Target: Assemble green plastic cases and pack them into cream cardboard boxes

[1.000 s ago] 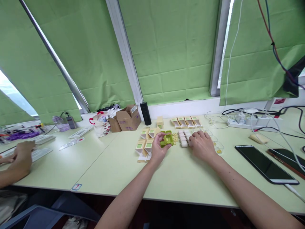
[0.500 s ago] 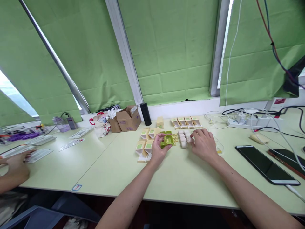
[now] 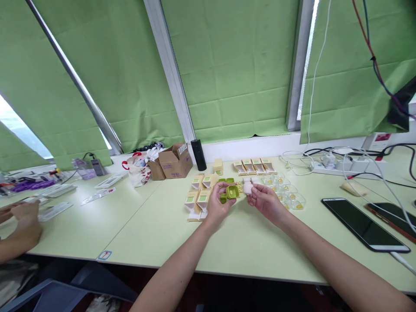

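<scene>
My left hand [image 3: 220,203] is closed on a small green square case [image 3: 232,192], its hollow side facing up. Close beside it, my right hand [image 3: 265,203] pinches a small white rounded block [image 3: 248,187]. The block and the case are near each other but apart. More green cases [image 3: 223,181] lie behind my left hand. Small yellow pieces [image 3: 240,186] sit between the hands. Clear plastic cups with yellow bits inside [image 3: 296,200] stand in rows to the right of my right hand. Open cardboard boxes [image 3: 192,201] with green labels are left of my left hand.
Along the back stand more small boxes [image 3: 256,166], a black cylinder [image 3: 198,154] and a brown carton [image 3: 176,162]. A phone [image 3: 364,224] and a power strip [image 3: 351,166] with cables lie at right. Another person's hand [image 3: 26,221] is at far left.
My right hand has lifted a white block from the group and brought it left, towards the green case. The clear cups behind it now show. My left hand has tilted the case slightly.
</scene>
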`<state>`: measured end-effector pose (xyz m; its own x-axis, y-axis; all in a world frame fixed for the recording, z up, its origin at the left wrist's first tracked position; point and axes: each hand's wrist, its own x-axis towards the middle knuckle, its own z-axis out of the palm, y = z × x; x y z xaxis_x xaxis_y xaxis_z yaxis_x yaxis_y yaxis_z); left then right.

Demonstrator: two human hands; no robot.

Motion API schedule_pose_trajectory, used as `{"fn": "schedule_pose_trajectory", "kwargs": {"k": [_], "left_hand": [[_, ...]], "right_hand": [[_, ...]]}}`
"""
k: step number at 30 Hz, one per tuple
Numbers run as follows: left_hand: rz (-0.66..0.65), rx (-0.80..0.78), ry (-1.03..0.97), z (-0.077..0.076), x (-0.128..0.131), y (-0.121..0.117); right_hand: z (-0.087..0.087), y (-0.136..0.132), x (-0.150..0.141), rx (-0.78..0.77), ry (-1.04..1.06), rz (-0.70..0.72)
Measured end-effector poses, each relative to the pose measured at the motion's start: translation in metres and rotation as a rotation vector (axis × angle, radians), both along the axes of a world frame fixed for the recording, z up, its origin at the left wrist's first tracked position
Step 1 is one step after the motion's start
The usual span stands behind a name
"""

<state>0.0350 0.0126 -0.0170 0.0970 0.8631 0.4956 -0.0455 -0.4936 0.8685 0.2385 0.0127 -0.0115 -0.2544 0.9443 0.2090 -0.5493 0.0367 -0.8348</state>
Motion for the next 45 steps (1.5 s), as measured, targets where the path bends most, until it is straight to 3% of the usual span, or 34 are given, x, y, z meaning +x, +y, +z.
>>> {"fn": "schedule_pose_trajectory", "kwargs": {"k": [9,20,31,37,45], "left_hand": [[0.049,-0.023,0.037,-0.001,0.001,0.000],[0.128,-0.027,0.087,-0.006,0.002,0.001],[0.207,0.021,0.162,-0.008,0.000,0.001],[0.231,0.038,0.171,-0.007,-0.001,0.004],[0.233,0.034,0.188,-0.001,0.002,-0.002]], "right_hand": [[0.001,-0.002,0.002,-0.031,-0.012,0.016],[0.003,-0.006,-0.002,0.084,-0.088,-0.025],[-0.002,0.002,0.000,0.066,-0.154,-0.029],[0.003,0.000,0.004,-0.004,-0.055,0.040],[-0.004,0.003,0.000,0.051,-0.144,-0.082]]}}
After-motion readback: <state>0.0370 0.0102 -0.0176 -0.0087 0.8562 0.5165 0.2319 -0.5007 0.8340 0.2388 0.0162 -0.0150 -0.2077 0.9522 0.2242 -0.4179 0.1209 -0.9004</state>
